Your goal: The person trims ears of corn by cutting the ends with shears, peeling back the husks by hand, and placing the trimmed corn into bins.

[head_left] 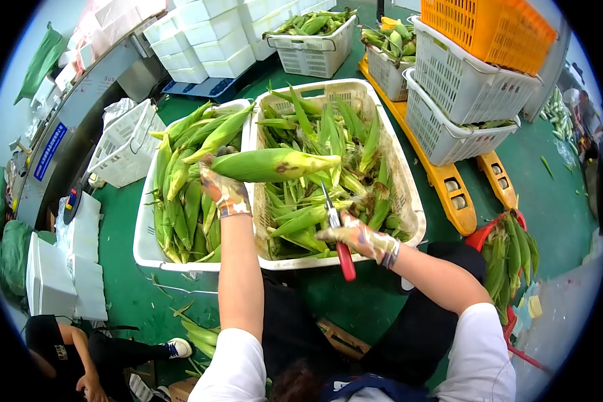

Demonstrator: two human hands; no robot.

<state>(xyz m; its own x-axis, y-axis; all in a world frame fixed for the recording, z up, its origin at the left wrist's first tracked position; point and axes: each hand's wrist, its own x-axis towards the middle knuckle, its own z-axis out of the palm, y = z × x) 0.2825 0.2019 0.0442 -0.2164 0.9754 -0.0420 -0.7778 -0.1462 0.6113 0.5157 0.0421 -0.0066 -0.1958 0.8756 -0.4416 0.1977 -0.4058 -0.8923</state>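
My left hand (224, 191), in a patterned glove, grips a green ear of corn in its husk (268, 165) at one end. The ear lies nearly level above two crates, its pale, brown-spotted end pointing right. My right hand (365, 240), also gloved, holds a red-handled cutting tool (344, 258), its narrow metal end pointing up towards the corn. Whether its blades are apart I cannot tell. Below is a white crate (419, 231) with husk leaves and trimmings. Beside it on the left, another white crate (141, 238) is heaped with unpeeled ears.
A yellow pallet truck (442, 184) carries stacked crates (449, 84) at the right. White foam boxes (211, 37) stand at the back. A red container of corn (476, 239) is near my right knee. Another person (80, 355) sits at the lower left.
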